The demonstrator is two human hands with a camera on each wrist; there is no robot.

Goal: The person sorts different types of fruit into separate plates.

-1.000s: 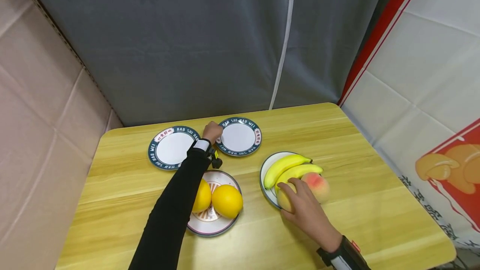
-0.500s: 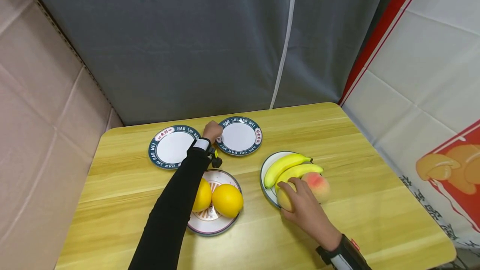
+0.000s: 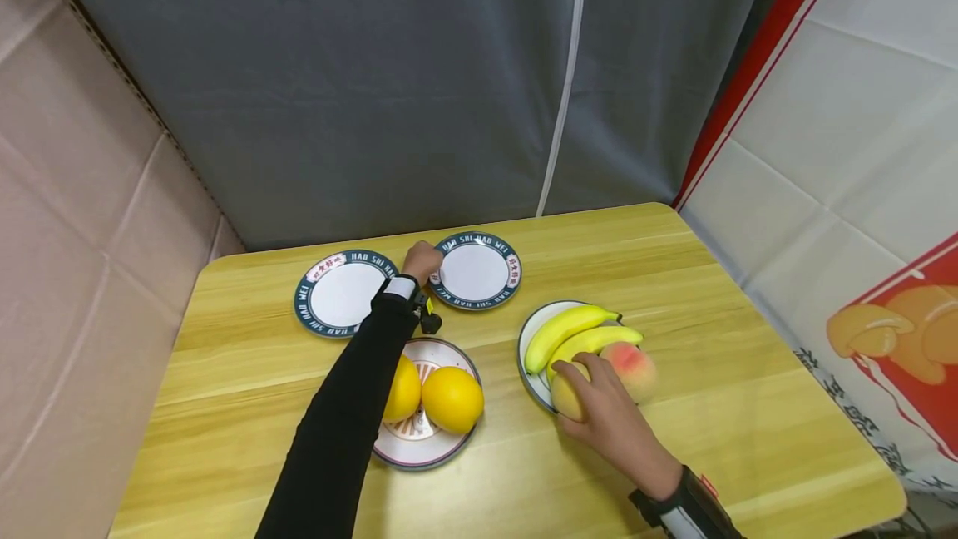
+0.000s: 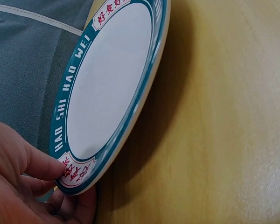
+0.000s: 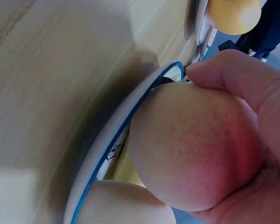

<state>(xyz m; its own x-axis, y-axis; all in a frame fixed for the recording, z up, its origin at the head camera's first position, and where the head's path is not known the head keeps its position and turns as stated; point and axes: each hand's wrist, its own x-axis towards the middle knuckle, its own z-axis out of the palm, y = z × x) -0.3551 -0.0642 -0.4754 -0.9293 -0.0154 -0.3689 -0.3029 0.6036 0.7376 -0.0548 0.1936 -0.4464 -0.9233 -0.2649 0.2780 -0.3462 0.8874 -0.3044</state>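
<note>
My left hand [image 3: 423, 261] pinches the near-left rim of a white plate [image 3: 475, 273] with a teal lettered border. In the left wrist view the thumb lies on top of that plate [image 4: 107, 79] and fingers curl beneath its edge. My right hand [image 3: 609, 422] grips a pale peach [image 3: 566, 396] at the front of a fruit plate [image 3: 537, 321]. The right wrist view shows this peach [image 5: 196, 144] with a red blush, my thumb over one side. Beside it lie a second peach [image 3: 630, 371] and yellow bananas [image 3: 572, 331].
Another teal-rimmed plate [image 3: 348, 294] stands at the back left. Nearer, a patterned plate [image 3: 419, 456] bears two round orange-yellow fruits [image 3: 452, 400], partly behind my left sleeve [image 3: 352, 414]. A grey curtain [image 3: 374, 90] hangs behind the wooden table [image 3: 748, 414].
</note>
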